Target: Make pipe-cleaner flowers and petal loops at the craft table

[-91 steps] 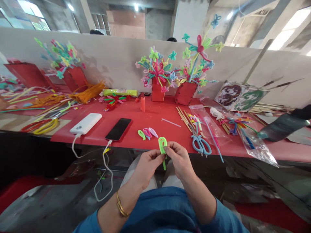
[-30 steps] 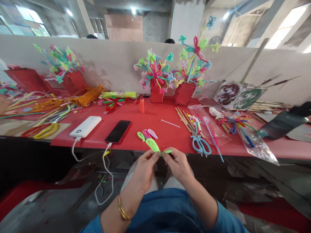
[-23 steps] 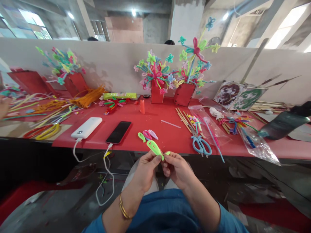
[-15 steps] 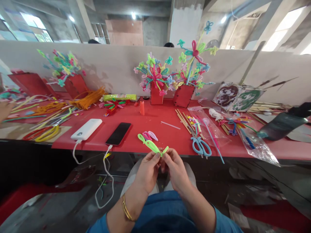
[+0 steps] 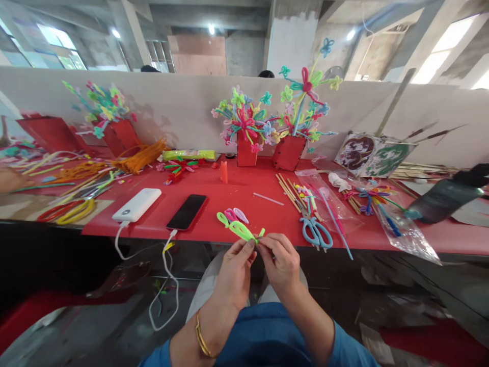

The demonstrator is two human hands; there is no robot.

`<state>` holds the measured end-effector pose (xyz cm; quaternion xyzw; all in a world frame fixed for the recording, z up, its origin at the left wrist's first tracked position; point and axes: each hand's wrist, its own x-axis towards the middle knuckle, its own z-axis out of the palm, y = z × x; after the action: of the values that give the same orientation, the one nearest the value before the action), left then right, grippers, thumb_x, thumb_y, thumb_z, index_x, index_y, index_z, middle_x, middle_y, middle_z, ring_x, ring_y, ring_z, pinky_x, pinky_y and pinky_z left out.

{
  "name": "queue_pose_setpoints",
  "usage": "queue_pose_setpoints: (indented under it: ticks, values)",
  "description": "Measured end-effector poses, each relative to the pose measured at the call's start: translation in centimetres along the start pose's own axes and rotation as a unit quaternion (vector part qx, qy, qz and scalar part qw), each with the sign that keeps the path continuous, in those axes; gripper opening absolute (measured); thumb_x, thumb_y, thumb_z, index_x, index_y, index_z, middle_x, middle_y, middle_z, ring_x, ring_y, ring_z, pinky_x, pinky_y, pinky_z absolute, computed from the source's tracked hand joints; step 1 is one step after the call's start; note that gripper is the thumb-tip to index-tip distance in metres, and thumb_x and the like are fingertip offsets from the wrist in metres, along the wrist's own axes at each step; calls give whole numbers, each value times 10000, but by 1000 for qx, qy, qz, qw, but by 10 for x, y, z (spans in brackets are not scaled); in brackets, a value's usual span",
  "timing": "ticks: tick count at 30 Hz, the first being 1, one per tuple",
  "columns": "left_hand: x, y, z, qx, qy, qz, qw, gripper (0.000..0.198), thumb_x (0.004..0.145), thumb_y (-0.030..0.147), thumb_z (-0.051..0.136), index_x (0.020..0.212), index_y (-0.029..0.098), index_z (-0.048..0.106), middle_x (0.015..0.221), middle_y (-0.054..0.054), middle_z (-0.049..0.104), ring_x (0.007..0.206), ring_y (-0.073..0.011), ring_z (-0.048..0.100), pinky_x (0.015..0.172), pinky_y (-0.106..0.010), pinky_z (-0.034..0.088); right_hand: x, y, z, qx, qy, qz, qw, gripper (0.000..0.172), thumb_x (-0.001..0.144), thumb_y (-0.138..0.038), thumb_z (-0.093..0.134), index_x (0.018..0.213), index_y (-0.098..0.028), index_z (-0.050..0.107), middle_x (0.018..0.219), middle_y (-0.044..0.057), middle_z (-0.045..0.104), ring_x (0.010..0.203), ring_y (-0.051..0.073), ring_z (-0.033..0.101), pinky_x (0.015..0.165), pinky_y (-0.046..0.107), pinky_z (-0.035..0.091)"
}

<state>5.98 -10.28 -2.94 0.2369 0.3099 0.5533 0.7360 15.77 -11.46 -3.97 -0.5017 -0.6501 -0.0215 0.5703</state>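
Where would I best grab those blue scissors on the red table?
Probably by the two blue handle loops of the scissors, coming from above at the red table's near edge. They lie flat, loops toward the person, blades pointing away beside the wooden sticks, so the rounded handles are the free, safe end. The right hand, pinching the green pipe-cleaner loop, is nearest.

A long red table stands against a low white partition wall. Behind it a grey concrete column rises to the ceiling, where a round lamp shines. Windows at the upper left and upper right give daylight. The floor below is grey.
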Motion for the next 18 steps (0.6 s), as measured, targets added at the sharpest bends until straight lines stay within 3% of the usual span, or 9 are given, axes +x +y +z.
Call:
queue_pose_setpoints:
  ticks: [3, 6, 8, 10, 13, 15, 18]
  values:
    - [1, -2, 1, 8, 0, 10, 1000, 43, 650, 190, 655, 664, 159, 629, 699, 6, 628, 674, -81, 532, 656, -200, 393, 3, 1, -1, 8, -14, 7, 1000, 87, 749, -137, 533, 763, -177, 608, 734, 43, 599, 685, 135, 548, 647, 251, 445]
    - [2, -2, 2, 32, 1, 60, 998, 50, 650, 179, 653, 699, 170, 643, 719, 12, 623, 736, -89, 531, 717, -205, 387, 5, -6, 3, 81, -30, 120, 989, 88, 751, -162, 519, 723, -174, 601, 687, 25, 591, 644, 127, 539, 611, 242, 429]
    - [3, -2, 2, 51, 6, 94, 994, 89, 648, 175, 654, 736, 187, 651, 751, 18, 624, 800, -97, 528, 767, -212, 374, 5, -12, 8, 187, -34, 249, 950, 90, 747, -202, 519, 694, -169, 583, 615, -1, 560, 568, 107, 505, 549, 225, 408]
    - [5, -2, -1, 71, 4, 107, 992, 117, 652, 185, 651, 767, 206, 655, 780, 20, 626, 837, -108, 526, 792, -224, 367, 4, -17, 13, 317, -33, 364, 875, 118, 736, -249, 529, 662, -161, 555, 547, -28, 510, 496, 82, 450, 490, 202, 373]
    - [9, 1, -8, 121, -19, 113, 986, 117, 653, 200, 648, 769, 210, 661, 796, 6, 631, 878, -131, 519, 812, -242, 358, 3, -18, 16, 443, -46, 453, 772, 181, 700, -304, 566, 622, -147, 520, 498, -50, 457, 444, 55, 397, 442, 176, 320]
    - [12, 5, -14, 169, -31, 118, 978, 95, 649, 200, 651, 742, 194, 668, 771, -6, 634, 884, -142, 515, 815, -241, 352, 3, -16, 14, 458, -70, 477, 747, 217, 672, -327, 594, 603, -139, 510, 483, -53, 448, 424, 46, 388, 425, 169, 298]
    - [14, 10, -22, 208, -55, 87, 973, 104, 637, 196, 659, 738, 177, 667, 692, -1, 625, 755, -132, 536, 718, -229, 385, 3, -11, 9, 454, -113, 489, 736, 243, 647, -338, 618, 579, -137, 502, 466, -50, 452, 404, 44, 384, 409, 167, 290]
